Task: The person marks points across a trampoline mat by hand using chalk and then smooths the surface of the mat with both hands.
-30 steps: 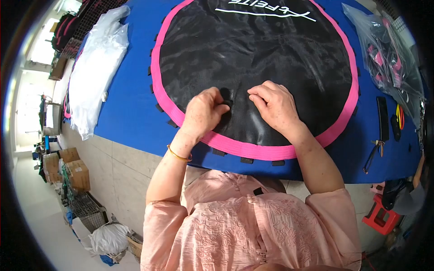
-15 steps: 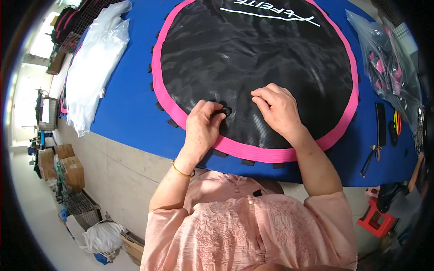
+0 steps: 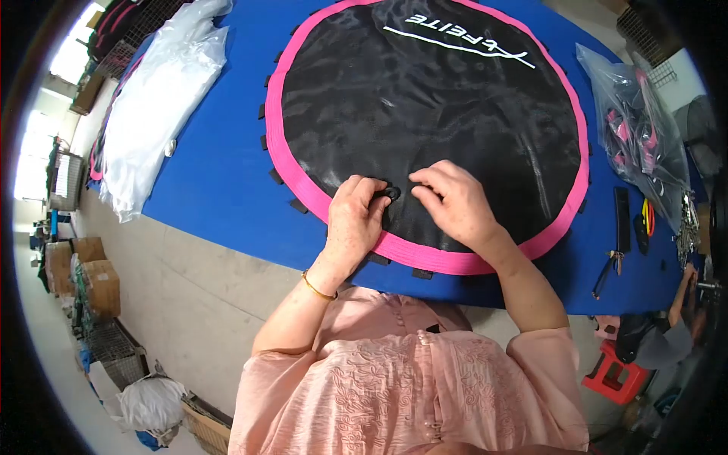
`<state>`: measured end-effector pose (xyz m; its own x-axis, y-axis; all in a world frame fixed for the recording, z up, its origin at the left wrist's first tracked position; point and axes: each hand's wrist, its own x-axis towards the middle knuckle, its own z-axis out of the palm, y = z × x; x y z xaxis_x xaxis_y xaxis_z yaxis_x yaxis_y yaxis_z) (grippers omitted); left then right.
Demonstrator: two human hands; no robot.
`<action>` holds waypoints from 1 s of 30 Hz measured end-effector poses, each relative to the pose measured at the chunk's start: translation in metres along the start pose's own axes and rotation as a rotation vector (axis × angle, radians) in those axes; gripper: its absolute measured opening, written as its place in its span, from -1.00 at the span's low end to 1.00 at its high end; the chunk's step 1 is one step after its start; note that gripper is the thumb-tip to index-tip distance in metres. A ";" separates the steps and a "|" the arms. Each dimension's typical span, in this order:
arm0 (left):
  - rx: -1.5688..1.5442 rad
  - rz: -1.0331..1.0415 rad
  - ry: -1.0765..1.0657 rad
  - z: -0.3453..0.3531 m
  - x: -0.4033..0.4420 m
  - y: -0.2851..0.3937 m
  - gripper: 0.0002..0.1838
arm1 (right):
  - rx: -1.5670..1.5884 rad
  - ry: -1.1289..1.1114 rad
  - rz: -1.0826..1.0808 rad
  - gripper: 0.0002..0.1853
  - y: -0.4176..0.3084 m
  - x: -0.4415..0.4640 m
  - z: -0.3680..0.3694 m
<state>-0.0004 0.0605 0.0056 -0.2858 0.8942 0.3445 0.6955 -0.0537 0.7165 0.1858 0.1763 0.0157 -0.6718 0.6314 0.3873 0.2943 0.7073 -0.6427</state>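
Note:
A round black trampoline mat point(image 3: 470, 144) with a pink border point(image 3: 299, 163) and black tabs around its edge lies before me, white lettering at its far side. Near the mat's front left part, my left hand point(image 3: 355, 216) pinches a small black ring-shaped piece point(image 3: 392, 192) between thumb and fingers. To the right of it, my right hand point(image 3: 455, 201) hovers just over the mat with bent fingers. A small gap shows between its thumb and forefinger, and I see nothing held there.
A blue-covered table point(image 3: 227, 182) carries the mat. White plastic bags point(image 3: 163, 106) lie left; a clear bag with pink and black parts point(image 3: 633, 129) lies right. Nearby are a black strip point(image 3: 622, 220) and a tool point(image 3: 604, 273). A red stool point(image 3: 616, 371) and another person's arm point(image 3: 682, 296) appear at lower right.
My right hand has come nearer to the left hand and the black ring, its thumb and forefinger now slightly parted. My left hand keeps its pinch. The whole view has shifted a little.

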 end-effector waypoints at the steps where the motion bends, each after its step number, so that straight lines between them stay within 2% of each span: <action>1: -0.006 0.006 0.003 0.001 0.000 -0.001 -0.75 | -0.023 -0.047 -0.016 -0.77 -0.005 0.000 0.001; 6: 0.002 0.088 0.037 0.009 -0.004 -0.007 -0.73 | 0.009 -0.135 -0.052 -0.71 -0.021 0.009 0.012; 16: -0.018 0.023 0.031 0.008 -0.008 -0.013 -0.62 | 0.019 -0.187 0.063 -0.87 -0.031 0.012 0.025; 20: -0.179 0.023 -0.043 -0.023 -0.015 -0.008 -0.54 | -0.036 -0.129 0.070 -0.89 -0.033 0.004 0.031; 21: -0.144 0.119 -0.014 -0.028 -0.018 -0.017 -0.57 | -0.043 -0.115 0.060 -0.89 -0.033 0.002 0.030; 24: 0.109 0.167 -0.045 -0.060 -0.023 -0.024 -0.65 | -0.076 -0.105 0.083 -0.87 -0.034 -0.002 0.028; 26: 0.205 0.215 -0.094 -0.075 -0.027 -0.034 -0.61 | -0.102 -0.057 0.093 -0.86 -0.029 -0.002 0.029; 30: 0.186 0.221 -0.180 -0.083 -0.031 -0.040 -0.53 | -0.179 0.053 0.141 -0.79 -0.025 0.001 0.020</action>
<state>-0.0739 -0.0019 0.0170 -0.0055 0.9349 0.3548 0.8405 -0.1879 0.5082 0.1640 0.1524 0.0189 -0.5799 0.7406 0.3394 0.5019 0.6530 -0.5673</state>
